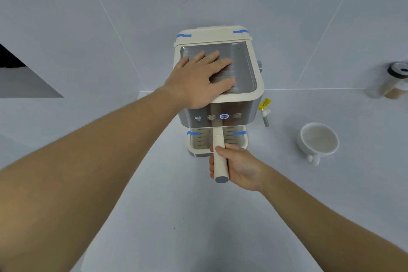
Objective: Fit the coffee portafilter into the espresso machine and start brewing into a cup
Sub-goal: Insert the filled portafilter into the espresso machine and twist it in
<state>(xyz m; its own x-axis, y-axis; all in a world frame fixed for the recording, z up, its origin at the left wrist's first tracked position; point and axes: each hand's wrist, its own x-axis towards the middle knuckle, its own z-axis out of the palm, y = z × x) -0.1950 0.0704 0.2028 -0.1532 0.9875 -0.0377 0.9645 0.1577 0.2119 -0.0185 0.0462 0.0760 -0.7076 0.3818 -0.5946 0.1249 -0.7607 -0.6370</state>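
Note:
A cream and steel espresso machine point(247, 68) stands on the white counter against the tiled wall. My left hand point(198, 77) lies flat, fingers spread, on its steel top tray. My right hand point(236, 164) grips the cream handle of the portafilter point(218, 139), which sticks out toward me from under the machine's front; its basket end is hidden beneath the button panel. One of the front buttons point(224, 116) glows blue. A white cup point(318, 141) sits on the counter to the right of the machine, apart from it, and looks empty.
A steam wand point(265, 117) with a yellow tag hangs off the machine's right side. The drip tray point(198, 141) below the portafilter holds nothing. A jar with a dark lid point(397, 81) stands at the far right by the wall.

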